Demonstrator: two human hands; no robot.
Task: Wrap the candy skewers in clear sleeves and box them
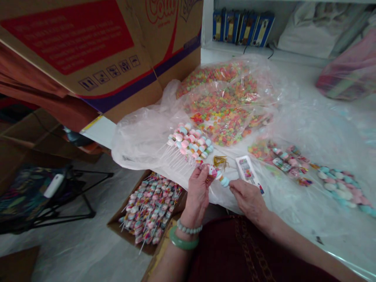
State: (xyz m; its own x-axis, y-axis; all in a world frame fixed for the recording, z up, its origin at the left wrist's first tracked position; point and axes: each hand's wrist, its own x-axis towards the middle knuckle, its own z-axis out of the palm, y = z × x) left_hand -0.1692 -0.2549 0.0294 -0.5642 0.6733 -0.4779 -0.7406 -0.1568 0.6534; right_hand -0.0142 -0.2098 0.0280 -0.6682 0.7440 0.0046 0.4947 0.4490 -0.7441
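Observation:
My left hand point(199, 188) is closed around the top of a candy skewer point(221, 178) with pink, white and blue pieces. My right hand point(248, 197) pinches the skewer's other end, fingers pressed together. Just beyond my hands lies a pile of unwrapped marshmallow skewers point(190, 143) on clear plastic. A small bundle of gold twist ties point(220, 160) and an empty printed sleeve point(248, 172) lie beside them.
A big clear bag of small coloured candies point(223, 102) sits further back. Wrapped skewers point(288, 160) and loose marshmallows point(343, 188) lie at the right. A cardboard box of finished skewers point(149, 207) stands low left. A large carton point(96, 55) looms upper left.

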